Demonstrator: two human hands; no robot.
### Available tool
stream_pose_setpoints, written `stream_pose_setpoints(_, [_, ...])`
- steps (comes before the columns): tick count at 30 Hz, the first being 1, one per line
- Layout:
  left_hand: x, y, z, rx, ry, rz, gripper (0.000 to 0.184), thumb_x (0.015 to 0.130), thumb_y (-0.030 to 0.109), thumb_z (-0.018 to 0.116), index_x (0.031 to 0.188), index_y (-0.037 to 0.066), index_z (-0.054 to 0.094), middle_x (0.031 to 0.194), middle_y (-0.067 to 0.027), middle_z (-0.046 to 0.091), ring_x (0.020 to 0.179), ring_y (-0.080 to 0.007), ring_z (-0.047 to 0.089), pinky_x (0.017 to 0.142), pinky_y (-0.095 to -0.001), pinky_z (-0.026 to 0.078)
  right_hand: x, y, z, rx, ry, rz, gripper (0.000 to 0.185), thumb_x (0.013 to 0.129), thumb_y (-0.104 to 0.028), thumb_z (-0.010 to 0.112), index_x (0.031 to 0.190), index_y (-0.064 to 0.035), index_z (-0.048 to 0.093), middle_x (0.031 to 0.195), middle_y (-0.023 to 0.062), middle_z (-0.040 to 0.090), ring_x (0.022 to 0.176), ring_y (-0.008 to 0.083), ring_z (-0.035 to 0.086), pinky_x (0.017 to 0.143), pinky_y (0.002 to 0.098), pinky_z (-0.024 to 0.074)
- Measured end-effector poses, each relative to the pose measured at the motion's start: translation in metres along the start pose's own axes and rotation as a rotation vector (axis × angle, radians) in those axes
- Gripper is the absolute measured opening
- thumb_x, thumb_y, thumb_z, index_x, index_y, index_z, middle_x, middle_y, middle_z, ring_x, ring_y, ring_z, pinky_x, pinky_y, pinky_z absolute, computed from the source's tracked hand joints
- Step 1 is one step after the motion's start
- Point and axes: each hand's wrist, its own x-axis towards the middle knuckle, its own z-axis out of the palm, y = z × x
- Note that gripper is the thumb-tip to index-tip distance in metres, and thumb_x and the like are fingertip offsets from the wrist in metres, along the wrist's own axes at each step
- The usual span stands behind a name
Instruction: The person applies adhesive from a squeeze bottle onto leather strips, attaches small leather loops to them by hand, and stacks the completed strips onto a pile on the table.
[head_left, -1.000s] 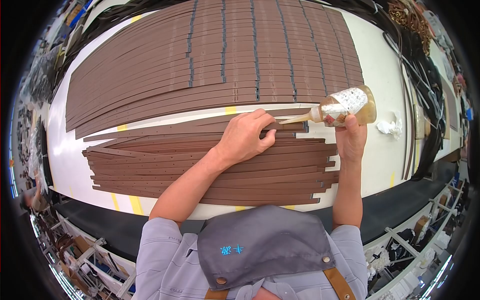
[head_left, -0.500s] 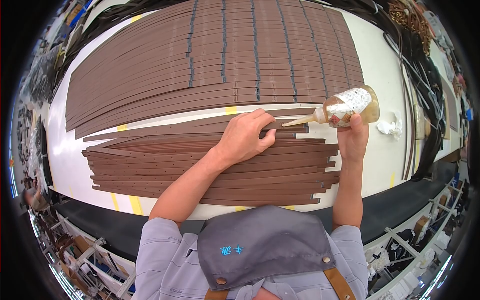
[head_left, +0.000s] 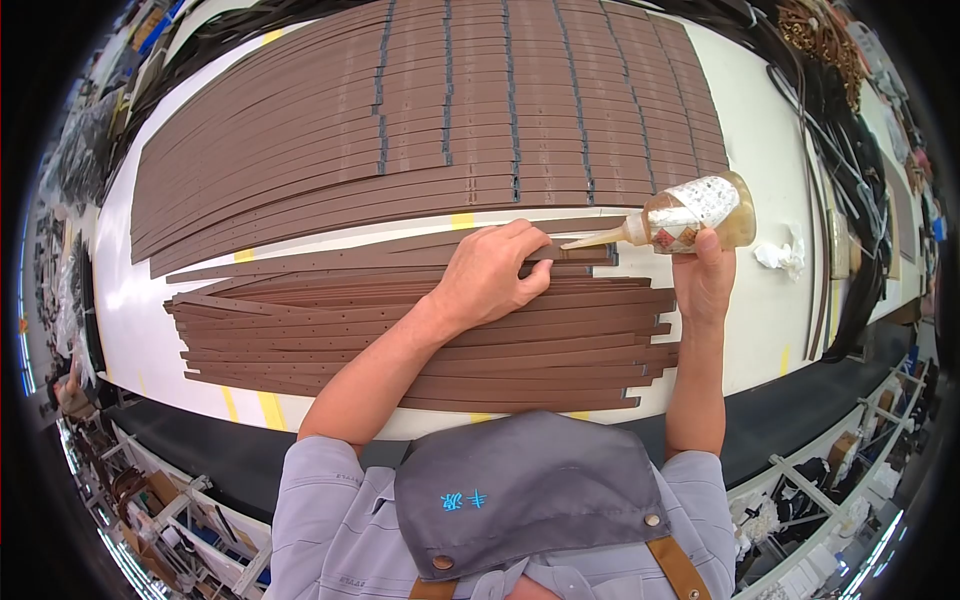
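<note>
My right hand (head_left: 704, 280) is wrapped round a glue bottle (head_left: 708, 212) with a white label and amber contents. The bottle is tipped sideways, and its long tapered nozzle (head_left: 595, 239) points left. The tip is at the surface of a brown strap (head_left: 400, 258), where a wet-looking streak (head_left: 585, 254) shows. My left hand (head_left: 495, 268) holds that strap down, its fingers curled and the thumb beside the nozzle tip. Below my left hand lies a loose pile of brown straps (head_left: 560, 330), some with punched holes.
Overlapping rows of brown straps (head_left: 270, 150) with dark bands cover the far side of the white table (head_left: 765, 320). A crumpled white tissue (head_left: 782, 254) lies to the right. Black strips (head_left: 868, 200) hang along the right side, with shelving (head_left: 810, 480) below.
The glue bottle has shifted very slightly left, and its nozzle tip is a little further along the strap. A wet-looking streak now shows beside it. My left hand stays in place.
</note>
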Motion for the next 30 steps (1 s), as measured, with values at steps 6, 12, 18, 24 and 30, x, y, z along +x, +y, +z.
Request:
stream_pose_setpoints(6, [0.000,0.001,-0.001,0.003,-0.005,0.001,0.019,0.081,0.012,0.068,0.096,0.000,0.068,0.086,-0.0121,0.067,0.072,-0.0272,0.064,0.066,-0.0364,0.052,-0.001,0.001,-0.004,-0.019,-0.028,0.022,0.078,0.085,-0.041,0.076,0.141,-0.0016,0.037,0.130,0.0087,0.054,0.121,0.0214,0.054,0.103,0.0403,0.0453])
stream_pose_setpoints(12, [0.000,0.002,-0.001,-0.043,-0.004,-0.026,0.021,0.083,0.013,0.067,0.099,-0.001,0.067,0.085,-0.0114,0.066,0.070,-0.0252,0.063,0.064,-0.0357,0.051,-0.001,0.000,-0.006,0.041,-0.040,0.042,0.077,0.087,-0.043,0.073,0.141,-0.0021,0.037,0.129,0.0095,0.055,0.119,0.0256,0.056,0.104,0.0466,0.0463])
stream_pose_setpoints(18, [0.003,0.004,-0.009,-0.289,0.008,-0.144,0.025,0.087,0.015,0.064,0.106,-0.002,0.065,0.088,-0.0106,0.061,0.075,-0.0217,0.057,0.068,-0.0320,0.047,0.004,-0.007,-0.029,0.388,0.025,0.032,0.070,0.089,-0.047,0.067,0.142,-0.0101,0.041,0.131,0.0120,0.056,0.119,0.0301,0.057,0.104,0.0528,0.0468])
stream_pose_setpoints(24, [0.005,-0.005,-0.014,-0.517,0.057,-0.220,0.026,0.094,0.015,0.058,0.113,-0.002,0.065,0.082,-0.0019,0.057,0.073,-0.0139,0.051,0.068,-0.0284,0.043,0.009,-0.005,-0.036,0.551,0.036,-0.033,0.066,0.093,-0.048,0.061,0.142,-0.0081,0.040,0.131,0.0136,0.056,0.118,0.0321,0.058,0.105,0.0468,0.0469])
stream_pose_setpoints(30, [0.013,0.004,-0.034,-0.839,-0.019,-0.401,0.028,0.095,0.017,0.053,0.111,-0.003,0.063,0.073,0.0020,0.051,0.061,-0.0061,0.041,0.056,-0.0204,0.032,0.012,-0.013,-0.028,0.526,-0.042,-0.052,0.066,0.095,-0.048,0.059,0.141,-0.0047,0.039,0.130,0.0140,0.056,0.118,0.0329,0.058,0.105,0.0474,0.0474])
